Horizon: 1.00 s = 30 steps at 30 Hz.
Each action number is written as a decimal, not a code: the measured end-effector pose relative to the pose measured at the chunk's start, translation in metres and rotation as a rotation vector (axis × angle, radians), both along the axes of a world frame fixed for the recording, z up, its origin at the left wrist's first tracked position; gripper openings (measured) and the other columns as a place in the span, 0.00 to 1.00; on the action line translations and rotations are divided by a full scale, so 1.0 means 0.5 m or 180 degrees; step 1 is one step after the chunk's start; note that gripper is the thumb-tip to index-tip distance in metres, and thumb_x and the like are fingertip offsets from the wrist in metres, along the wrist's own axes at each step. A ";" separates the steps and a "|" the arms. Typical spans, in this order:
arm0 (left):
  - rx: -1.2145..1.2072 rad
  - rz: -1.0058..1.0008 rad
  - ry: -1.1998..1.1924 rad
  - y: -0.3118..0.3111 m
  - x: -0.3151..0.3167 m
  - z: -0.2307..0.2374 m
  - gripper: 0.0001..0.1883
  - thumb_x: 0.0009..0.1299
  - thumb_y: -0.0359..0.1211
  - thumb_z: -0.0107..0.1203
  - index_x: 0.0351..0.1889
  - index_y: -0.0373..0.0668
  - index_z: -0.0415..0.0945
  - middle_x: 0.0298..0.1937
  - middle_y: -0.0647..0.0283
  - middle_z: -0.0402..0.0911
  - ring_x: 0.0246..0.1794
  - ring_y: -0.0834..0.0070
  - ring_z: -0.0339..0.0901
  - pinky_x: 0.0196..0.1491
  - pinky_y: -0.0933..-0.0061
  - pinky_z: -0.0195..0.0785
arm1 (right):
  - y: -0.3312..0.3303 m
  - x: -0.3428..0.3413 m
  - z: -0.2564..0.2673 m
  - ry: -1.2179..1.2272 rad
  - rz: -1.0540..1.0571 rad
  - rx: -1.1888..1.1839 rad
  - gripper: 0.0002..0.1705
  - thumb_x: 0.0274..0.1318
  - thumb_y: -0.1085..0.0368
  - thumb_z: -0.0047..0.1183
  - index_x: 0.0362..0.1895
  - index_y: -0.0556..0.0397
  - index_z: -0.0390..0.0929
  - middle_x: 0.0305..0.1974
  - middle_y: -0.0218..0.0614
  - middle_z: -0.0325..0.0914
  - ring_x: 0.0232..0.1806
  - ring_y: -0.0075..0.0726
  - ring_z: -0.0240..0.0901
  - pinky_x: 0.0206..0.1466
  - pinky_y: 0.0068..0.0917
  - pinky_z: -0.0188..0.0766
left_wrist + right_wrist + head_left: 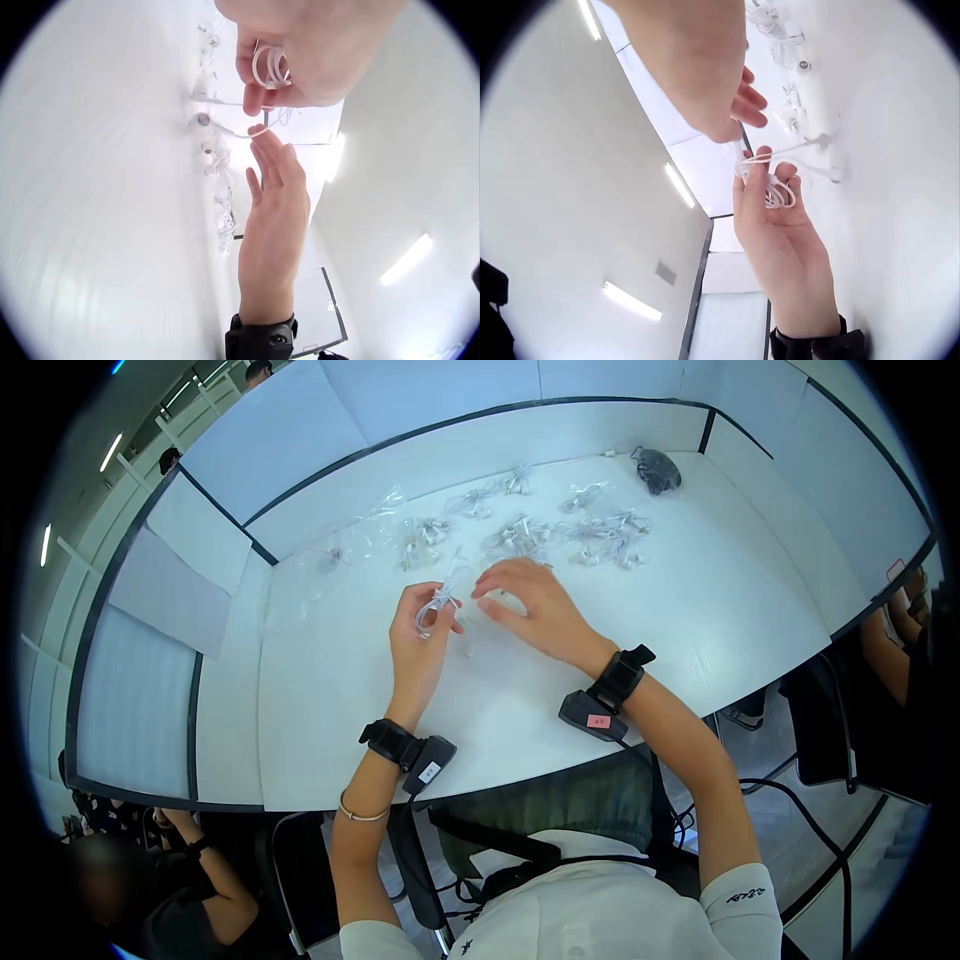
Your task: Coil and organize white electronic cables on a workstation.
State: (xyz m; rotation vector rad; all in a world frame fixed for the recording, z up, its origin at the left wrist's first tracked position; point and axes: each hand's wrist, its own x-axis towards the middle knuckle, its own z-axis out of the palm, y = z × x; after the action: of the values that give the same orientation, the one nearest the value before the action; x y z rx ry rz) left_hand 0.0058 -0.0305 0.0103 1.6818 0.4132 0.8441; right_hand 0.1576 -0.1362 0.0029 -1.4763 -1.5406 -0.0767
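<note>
A coiled white earphone cable [427, 622] is pinched between the thumb and fingers of my left hand [418, 645]. In the left wrist view its loops [271, 66] stick out of my left hand [315, 52], and an earbud [203, 119] dangles on a loose length. My right hand [545, 615] is just to the right of the coil in the head view, fingers extended and slightly bent, with nothing seen in its grasp. From the right wrist, the coil [778, 193] lies against my left hand's fingers [787, 255], below my right hand [697, 67].
Several bundled white cables [520, 537] lie across the back of the white table [640, 660]. Clear plastic bags [335, 560] are at the back left, and a dark grey pouch [657, 471] is at the back right. Low partitions surround the table's back and sides.
</note>
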 end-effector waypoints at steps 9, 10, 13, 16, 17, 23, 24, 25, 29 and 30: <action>0.0347 -0.0193 0.0028 0.007 0.004 -0.018 0.10 0.66 0.24 0.52 0.43 0.37 0.67 0.37 0.64 0.74 0.34 0.81 0.72 0.38 0.80 0.64 | -0.002 -0.021 -0.005 0.0831 0.0508 -0.0647 0.11 0.57 0.59 0.50 0.35 0.54 0.74 0.32 0.36 0.76 0.39 0.36 0.71 0.46 0.30 0.66; 0.0257 -0.0260 0.0017 0.005 0.006 -0.017 0.10 0.66 0.24 0.52 0.43 0.37 0.67 0.37 0.64 0.74 0.35 0.82 0.72 0.39 0.80 0.64 | -0.001 -0.021 -0.003 0.0920 0.0598 -0.0694 0.11 0.58 0.59 0.50 0.35 0.54 0.73 0.30 0.35 0.76 0.36 0.33 0.72 0.44 0.29 0.66; 0.0128 -0.0259 0.0136 -0.001 0.006 -0.008 0.11 0.66 0.26 0.52 0.45 0.37 0.66 0.36 0.65 0.72 0.29 0.83 0.67 0.35 0.81 0.61 | 0.001 -0.024 -0.003 0.1822 0.0666 -0.0721 0.10 0.60 0.62 0.48 0.36 0.56 0.71 0.23 0.32 0.72 0.28 0.25 0.69 0.35 0.24 0.65; 0.0126 -0.0185 0.0237 -0.007 0.002 -0.006 0.11 0.68 0.29 0.50 0.47 0.38 0.65 0.35 0.66 0.71 0.28 0.83 0.63 0.33 0.82 0.58 | -0.001 -0.024 0.001 0.1740 0.0402 -0.0826 0.09 0.62 0.63 0.47 0.36 0.56 0.70 0.21 0.28 0.66 0.22 0.19 0.61 0.28 0.20 0.59; 0.0145 -0.0168 0.0236 -0.009 0.004 -0.006 0.11 0.69 0.29 0.49 0.47 0.38 0.65 0.34 0.66 0.70 0.28 0.84 0.63 0.33 0.83 0.57 | -0.001 -0.025 0.001 0.1683 0.0383 -0.0702 0.08 0.61 0.63 0.47 0.36 0.56 0.70 0.20 0.27 0.65 0.21 0.19 0.58 0.27 0.20 0.57; -0.0178 -0.0360 -0.0020 -0.004 0.002 -0.008 0.11 0.70 0.30 0.47 0.48 0.39 0.62 0.34 0.65 0.70 0.28 0.83 0.62 0.32 0.83 0.57 | -0.005 -0.030 0.013 0.1466 0.0194 -0.0430 0.08 0.59 0.64 0.50 0.34 0.55 0.71 0.17 0.25 0.58 0.19 0.18 0.51 0.23 0.21 0.50; -0.0189 -0.0383 -0.0040 -0.005 0.003 -0.007 0.11 0.70 0.30 0.47 0.48 0.39 0.62 0.34 0.65 0.70 0.29 0.83 0.63 0.32 0.83 0.57 | -0.005 -0.032 0.013 0.1439 0.0189 -0.0442 0.08 0.59 0.64 0.51 0.34 0.55 0.71 0.16 0.26 0.58 0.19 0.18 0.51 0.23 0.21 0.50; -0.0200 -0.0401 -0.0059 -0.005 0.003 -0.006 0.11 0.70 0.30 0.47 0.47 0.39 0.62 0.34 0.64 0.70 0.29 0.83 0.63 0.32 0.82 0.57 | -0.006 -0.032 0.014 0.1414 0.0189 -0.0453 0.07 0.58 0.63 0.51 0.34 0.54 0.71 0.16 0.26 0.57 0.19 0.18 0.50 0.23 0.22 0.50; -0.0150 -0.0426 -0.0062 -0.006 0.002 -0.002 0.10 0.70 0.30 0.49 0.45 0.39 0.63 0.35 0.63 0.72 0.30 0.82 0.65 0.31 0.82 0.59 | -0.004 -0.033 0.009 0.1241 0.0190 -0.0546 0.06 0.53 0.62 0.51 0.33 0.50 0.73 0.12 0.32 0.60 0.14 0.30 0.54 0.22 0.29 0.53; -0.0140 -0.0456 -0.0029 -0.004 0.001 -0.002 0.10 0.70 0.29 0.49 0.46 0.39 0.63 0.36 0.63 0.72 0.30 0.82 0.66 0.31 0.82 0.59 | -0.003 -0.033 0.008 0.1231 0.0232 -0.0545 0.05 0.53 0.63 0.51 0.32 0.49 0.73 0.12 0.32 0.61 0.14 0.30 0.56 0.22 0.29 0.54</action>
State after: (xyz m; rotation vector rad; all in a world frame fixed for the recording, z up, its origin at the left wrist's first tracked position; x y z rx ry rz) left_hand 0.0063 -0.0323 0.0093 1.6455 0.2991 0.7321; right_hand 0.1412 -0.1378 0.0070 -1.4630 -1.3052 0.3721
